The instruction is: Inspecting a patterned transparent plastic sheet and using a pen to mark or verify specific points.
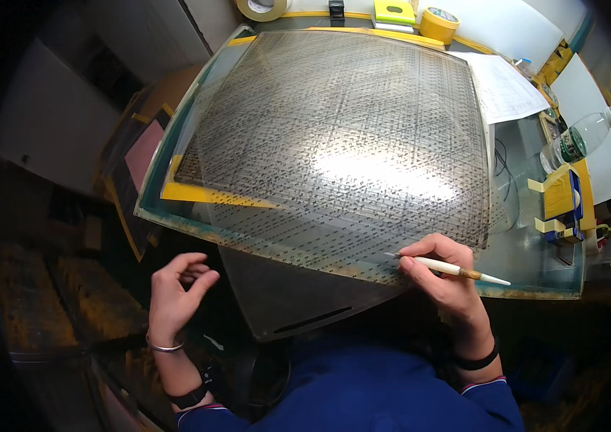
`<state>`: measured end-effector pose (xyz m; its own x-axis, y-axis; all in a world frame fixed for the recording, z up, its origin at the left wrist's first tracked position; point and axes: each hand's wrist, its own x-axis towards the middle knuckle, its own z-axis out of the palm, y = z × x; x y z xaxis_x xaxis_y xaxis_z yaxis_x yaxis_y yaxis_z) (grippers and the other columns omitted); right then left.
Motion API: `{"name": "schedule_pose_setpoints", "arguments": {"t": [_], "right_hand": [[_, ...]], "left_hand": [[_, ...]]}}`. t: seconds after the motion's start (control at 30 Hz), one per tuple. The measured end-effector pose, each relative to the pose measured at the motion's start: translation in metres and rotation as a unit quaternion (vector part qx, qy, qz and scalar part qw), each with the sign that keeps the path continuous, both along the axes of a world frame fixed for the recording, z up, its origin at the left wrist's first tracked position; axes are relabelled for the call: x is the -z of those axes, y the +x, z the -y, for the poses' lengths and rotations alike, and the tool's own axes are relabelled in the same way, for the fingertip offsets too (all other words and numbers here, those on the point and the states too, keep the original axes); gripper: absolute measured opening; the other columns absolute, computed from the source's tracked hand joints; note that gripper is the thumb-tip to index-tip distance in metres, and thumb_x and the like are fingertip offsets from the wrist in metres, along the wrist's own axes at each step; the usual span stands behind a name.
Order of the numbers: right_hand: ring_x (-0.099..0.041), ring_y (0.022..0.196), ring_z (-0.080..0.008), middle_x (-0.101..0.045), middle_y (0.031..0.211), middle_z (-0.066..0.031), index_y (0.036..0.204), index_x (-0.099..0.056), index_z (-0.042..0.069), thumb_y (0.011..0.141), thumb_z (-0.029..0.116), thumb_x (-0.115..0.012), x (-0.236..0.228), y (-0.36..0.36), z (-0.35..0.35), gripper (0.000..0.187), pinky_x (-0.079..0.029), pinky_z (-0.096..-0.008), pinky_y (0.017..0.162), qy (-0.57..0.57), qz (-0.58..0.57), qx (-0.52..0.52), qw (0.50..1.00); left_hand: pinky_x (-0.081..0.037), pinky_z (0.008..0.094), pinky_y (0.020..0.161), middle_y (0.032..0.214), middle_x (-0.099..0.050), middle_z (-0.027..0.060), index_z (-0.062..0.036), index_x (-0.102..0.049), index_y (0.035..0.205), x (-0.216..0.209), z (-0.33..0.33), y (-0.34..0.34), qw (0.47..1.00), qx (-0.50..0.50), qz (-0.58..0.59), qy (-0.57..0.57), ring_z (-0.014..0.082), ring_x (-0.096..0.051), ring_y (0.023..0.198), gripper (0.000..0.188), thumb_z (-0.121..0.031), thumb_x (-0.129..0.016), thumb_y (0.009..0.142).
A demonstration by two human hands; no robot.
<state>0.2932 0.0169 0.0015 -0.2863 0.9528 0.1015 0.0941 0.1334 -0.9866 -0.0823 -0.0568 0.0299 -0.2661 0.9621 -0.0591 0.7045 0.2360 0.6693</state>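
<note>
My right hand pinches a slim white pen-like tool with a brown band and a tapered back end. Its thin tip points left, just over the lower right part of a clear film sheet printed with rows of small black marks. Whether the tip touches the film I cannot tell. Off the near left edge of the glass table, my left hand hangs in the air with loosely bent fingers, the thumb apart and nothing held. The film's near corner, with a dark slot, overhangs the table edge.
Yellow tape lies under the film at left. A plastic bottle, a tape dispenser and printed papers are at right. Tape rolls line the far edge. Bright glare covers the film's middle.
</note>
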Motion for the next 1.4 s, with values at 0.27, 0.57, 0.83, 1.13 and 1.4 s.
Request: {"name": "schedule_pose_setpoints", "arguments": {"t": [0.27,0.57,0.83,1.13,1.4], "right_hand": [[-0.062,0.108,-0.0239,-0.066,0.111,-0.0186,0.123,-0.053,-0.002,0.104,0.015,-0.045,0.017,-0.006,-0.002,0.027,-0.047,-0.0361,0.098,0.192,-0.022,0.16,0.968],[-0.05,0.129,-0.0381,-0.058,0.132,-0.0196,0.114,-0.059,0.004,0.09,0.013,-0.065,0.0,-0.023,-0.001,0.026,-0.034,-0.0533,0.111,0.329,0.319,-0.053,0.887],[-0.046,0.134,-0.0347,-0.055,0.137,-0.0157,0.115,-0.058,0.004,0.092,0.018,-0.063,-0.004,-0.037,0.013,0.028,-0.032,-0.0527,0.113,0.326,0.239,-0.211,0.89],[-0.068,0.073,-0.0309,-0.068,0.08,-0.0111,0.093,-0.063,0.002,0.097,0.018,-0.058,-0.012,-0.017,0.032,0.018,-0.056,-0.0376,0.071,0.105,-0.097,-0.382,0.913],[-0.07,0.068,-0.026,-0.07,0.07,-0.0141,0.091,-0.064,-0.005,0.096,0.014,-0.049,-0.005,0.021,0.035,0.024,-0.054,-0.0418,0.087,0.124,-0.133,-0.165,0.969]], "left_hand": [[-0.054,0.0267,0.067,0.079,-0.07,0.0121,0.0094,-0.065,0.106,0.017,0.001,-0.002,0.964,0.12,0.178,-0.157,0.0148,-0.068,0.073,0.04,-0.027,-0.051,0.102],[-0.047,0.0179,0.046,0.069,-0.068,0.0081,0.0049,-0.067,0.095,0.018,-0.002,0.016,0.93,0.107,0.306,-0.172,0.0069,-0.061,0.053,0.03,-0.023,-0.056,0.1],[-0.045,0.0162,0.042,0.07,-0.068,0.0095,0.0051,-0.066,0.095,0.016,-0.006,0.038,0.911,0.092,0.38,-0.131,0.0059,-0.058,0.049,0.027,-0.02,-0.057,0.1],[-0.044,0.0164,0.042,0.071,-0.069,0.0101,0.0051,-0.065,0.102,0.027,-0.012,0.055,0.914,0.096,0.385,-0.084,0.0066,-0.058,0.049,0.025,-0.018,-0.057,0.1],[-0.042,0.0168,0.04,0.074,-0.07,0.0131,0.005,-0.062,0.114,0.019,-0.006,0.061,0.932,0.069,0.35,0.068,0.0079,-0.058,0.047,0.023,-0.011,-0.058,0.098]]}}
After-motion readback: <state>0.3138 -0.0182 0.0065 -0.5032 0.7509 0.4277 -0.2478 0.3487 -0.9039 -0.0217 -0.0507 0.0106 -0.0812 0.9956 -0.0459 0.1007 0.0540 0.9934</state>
